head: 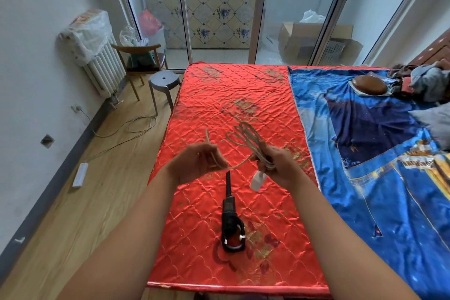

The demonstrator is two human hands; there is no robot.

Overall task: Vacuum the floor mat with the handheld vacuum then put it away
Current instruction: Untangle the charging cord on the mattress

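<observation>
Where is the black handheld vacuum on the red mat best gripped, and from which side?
By the loop handle at the near end of the handheld vacuum, coming from above on the person's side: the loop is open for fingers, and the nozzle points away.

— What's in your hands?
— My right hand (pixel 277 165) grips the cord (pixel 246 136) in a coil, with the white plug (pixel 258 181) hanging below. My left hand (pixel 194 163) holds a loose strand of it.
— And the vacuum (pixel 231 221)?
— It's lying on the red mat (pixel 219 95), between my forearms.

Motion blurs the cord (pixel 257 148), whose plug (pixel 256 181) is half hidden.
</observation>
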